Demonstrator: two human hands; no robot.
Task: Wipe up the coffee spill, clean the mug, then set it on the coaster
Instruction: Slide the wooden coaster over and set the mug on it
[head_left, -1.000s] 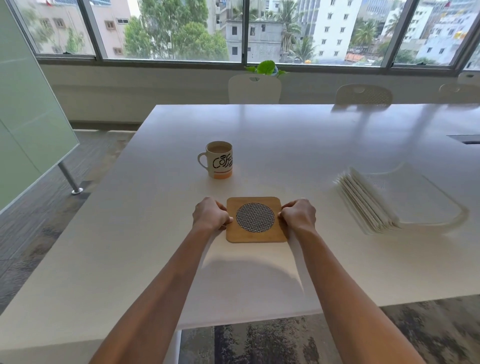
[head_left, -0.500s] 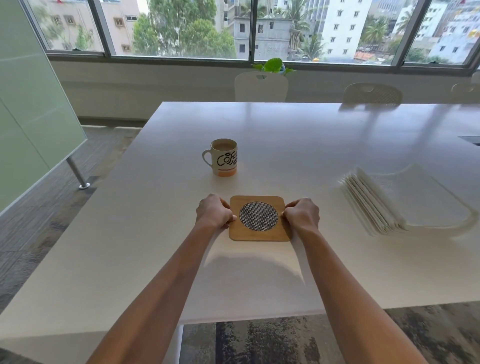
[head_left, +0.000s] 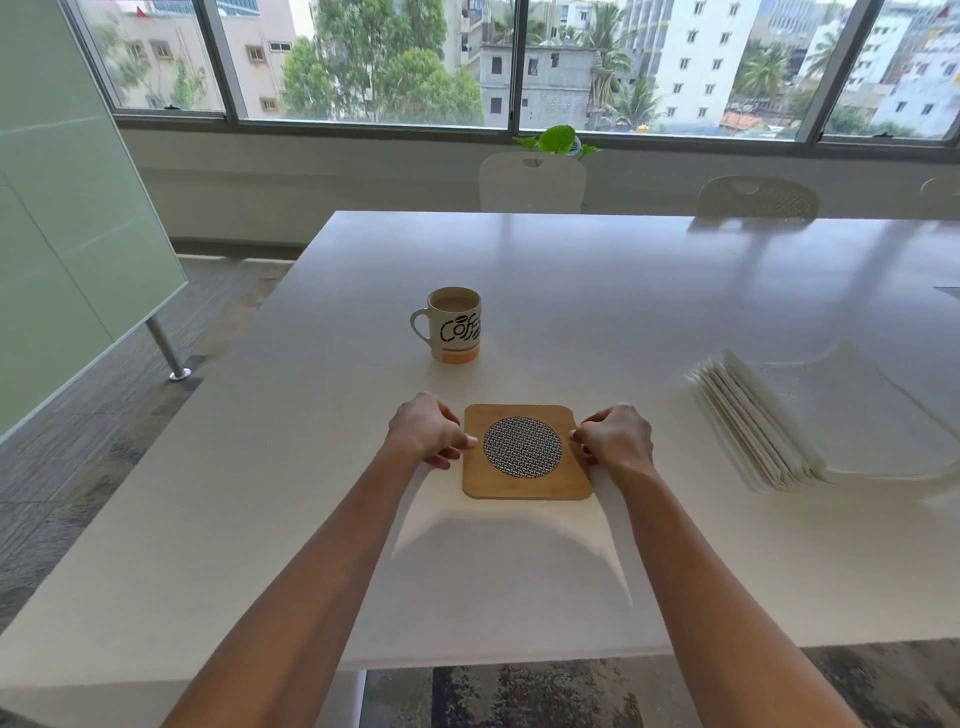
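- While both hands sit at the coaster (head_left: 527, 451), low in the centre of the frame, I judge the step is squaring it on the table (head_left: 260, 519); I'd slide it flat, pressing evenly from both sides.
- My left hand (head_left: 428, 431) is curled tight, pinching the coaster's left edge; my right hand (head_left: 615, 441) is curled the same way on the right edge.
- At mid-right lies a stack of napkins (head_left: 769, 426), untouched.
- Farther up, the mug (head_left: 455, 325) stands upright with coffee in it, apart from the coaster; I see no spill.
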